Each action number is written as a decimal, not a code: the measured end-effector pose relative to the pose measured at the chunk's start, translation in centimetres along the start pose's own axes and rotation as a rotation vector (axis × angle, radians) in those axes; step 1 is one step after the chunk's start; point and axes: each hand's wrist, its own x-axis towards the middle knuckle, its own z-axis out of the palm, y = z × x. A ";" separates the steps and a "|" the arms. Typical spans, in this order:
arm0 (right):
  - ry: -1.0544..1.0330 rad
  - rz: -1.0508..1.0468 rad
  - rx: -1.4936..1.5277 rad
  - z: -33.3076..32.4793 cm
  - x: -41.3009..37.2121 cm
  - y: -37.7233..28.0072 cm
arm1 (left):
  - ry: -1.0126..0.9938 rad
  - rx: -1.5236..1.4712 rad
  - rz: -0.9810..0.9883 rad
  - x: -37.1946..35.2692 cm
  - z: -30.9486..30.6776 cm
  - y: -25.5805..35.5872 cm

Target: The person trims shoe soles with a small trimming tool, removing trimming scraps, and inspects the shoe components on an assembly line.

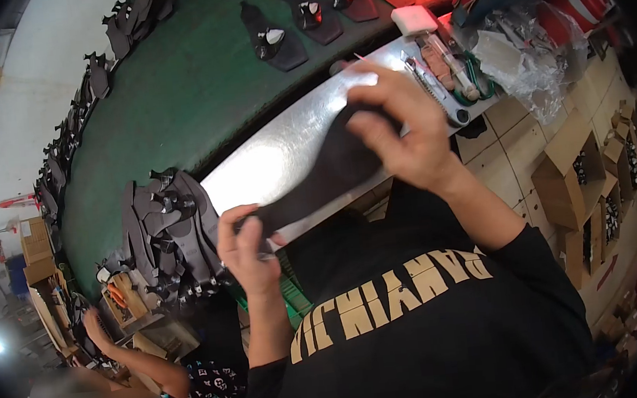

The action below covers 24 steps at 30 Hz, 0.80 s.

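Observation:
A dark shoe sole [331, 171] is stretched between my two hands, above the shiny metal ledge [253, 155]. My left hand [250, 244] grips its narrower end, thumb and fingers pressed together. At the broader end, my right hand [403, 125] is closed round the edge, slightly blurred. To the left of my left hand lies a pile of dark sandal soles [176, 236] with dark straps or fittings on them. Beyond the ledge, a dark sandal [273, 41] with a shiny ornament rests on the green conveyor surface [191, 65].
Right of my right hand are a white block [414, 19], tools and a clear plastic bag [530, 48]. Open cardboard boxes [573, 174] stand on the tiled floor at right. Another person's arm [147, 369] reaches in at lower left. More sandals line the conveyor's far edge.

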 end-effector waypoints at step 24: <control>-0.578 0.660 0.621 6.0 -10.2 -1.3 | 0.196 -0.940 -0.917 1.2 2.2 -6.5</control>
